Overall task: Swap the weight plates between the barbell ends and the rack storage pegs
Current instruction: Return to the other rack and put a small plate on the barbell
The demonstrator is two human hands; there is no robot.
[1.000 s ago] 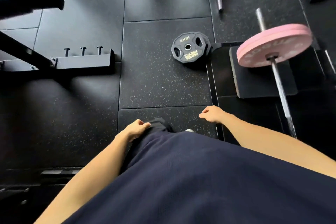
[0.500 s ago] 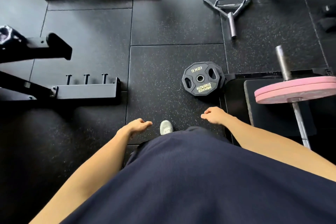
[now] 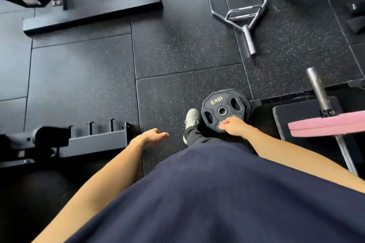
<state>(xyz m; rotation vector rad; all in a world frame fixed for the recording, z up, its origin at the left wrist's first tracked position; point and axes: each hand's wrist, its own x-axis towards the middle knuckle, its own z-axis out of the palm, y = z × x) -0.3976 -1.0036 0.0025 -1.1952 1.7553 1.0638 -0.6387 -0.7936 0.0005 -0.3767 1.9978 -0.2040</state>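
Note:
A black 10KG weight plate [image 3: 221,104] lies flat on the rubber floor just ahead of my feet. My right hand [image 3: 236,126] hangs over its near edge with fingers loosely curled and holds nothing; whether it touches the plate I cannot tell. My left hand [image 3: 151,136] hangs relaxed and empty over the floor to the left. At the right edge, two pink plates [image 3: 327,125] sit on a barbell [image 3: 319,89], whose bare steel sleeve end points away from me. The barbell rests over a dark mat [image 3: 296,112].
A black rack base [image 3: 96,141] with short upright pegs [image 3: 90,127] lies at the left. Farther off are a long black frame foot [image 3: 92,16] and a chrome hex bar [image 3: 237,9]. My grey shoe [image 3: 192,117] stands just left of the black plate.
I have stepped forward: the black plate now lies close at my feet, my shoe is beside it, and my right hand has come over its near edge. Both hands stay empty.

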